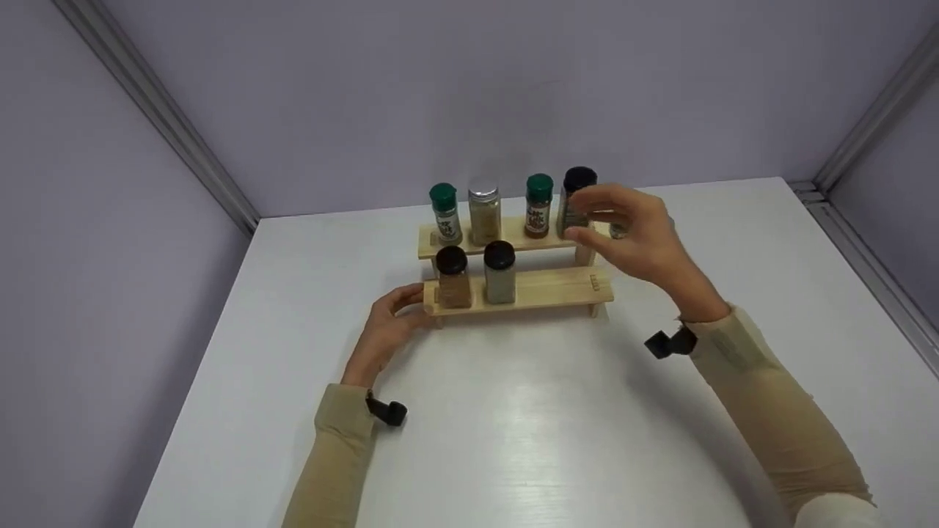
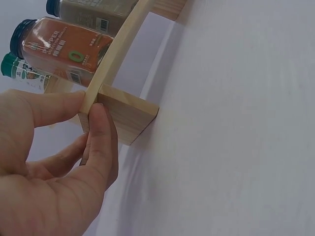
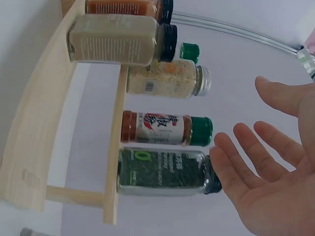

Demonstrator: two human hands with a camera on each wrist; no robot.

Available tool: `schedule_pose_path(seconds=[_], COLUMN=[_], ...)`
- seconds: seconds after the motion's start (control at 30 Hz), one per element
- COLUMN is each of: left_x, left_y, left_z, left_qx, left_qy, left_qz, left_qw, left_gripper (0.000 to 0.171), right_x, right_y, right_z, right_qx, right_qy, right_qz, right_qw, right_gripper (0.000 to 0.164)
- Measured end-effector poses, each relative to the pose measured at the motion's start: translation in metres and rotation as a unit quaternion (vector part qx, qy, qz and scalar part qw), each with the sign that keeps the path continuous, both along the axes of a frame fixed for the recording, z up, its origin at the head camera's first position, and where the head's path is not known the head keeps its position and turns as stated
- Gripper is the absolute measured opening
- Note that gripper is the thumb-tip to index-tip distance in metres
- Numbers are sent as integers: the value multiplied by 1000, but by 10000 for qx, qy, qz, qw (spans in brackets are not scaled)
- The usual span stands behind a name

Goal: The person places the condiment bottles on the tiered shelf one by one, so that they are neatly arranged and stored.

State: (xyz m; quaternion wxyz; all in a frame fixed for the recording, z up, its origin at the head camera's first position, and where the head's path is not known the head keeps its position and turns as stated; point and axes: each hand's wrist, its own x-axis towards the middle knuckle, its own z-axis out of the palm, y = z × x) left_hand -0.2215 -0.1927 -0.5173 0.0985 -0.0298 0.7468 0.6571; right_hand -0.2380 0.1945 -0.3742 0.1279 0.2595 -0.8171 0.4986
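A two-tier wooden spice rack (image 1: 550,290) stands on the table. At the left end of its lower shelf my left hand (image 1: 392,323) pinches the board between thumb and fingers, plain in the left wrist view. My right hand (image 1: 638,235) is beside the black-capped jar of green herbs (image 3: 162,172) at the upper shelf's right end. Its fingers are spread and loosely bent, with the fingertips close to the cap and nothing in the palm. Left of that jar stands a green-capped bottle of red spice (image 1: 538,209).
The upper shelf also carries a silver-capped jar (image 1: 485,216) and a green-capped bottle (image 1: 445,216). Below, an orange-brown spice jar (image 1: 453,279) and a pale grey one (image 1: 500,275) stand at the left. Another small jar (image 1: 618,231) is partly hidden behind my right hand. A wall rises behind.
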Motion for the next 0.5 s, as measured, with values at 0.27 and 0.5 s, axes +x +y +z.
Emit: schedule_pose_path(seconds=[0.27, 0.5], left_x=[2, 1], left_y=[-2, -2], left_z=[1, 1], left_qx=[-6, -174], left_qy=[52, 163], left_qz=[-10, -84], left_qw=[10000, 9997], left_gripper=[58, 52], right_x=[0, -15], right_y=[39, 79], right_z=[1, -23], right_qx=[-358, -252], right_qy=[556, 290], right_qz=[-488, -1293], right_qw=[9966, 9909], right_gripper=[36, 41])
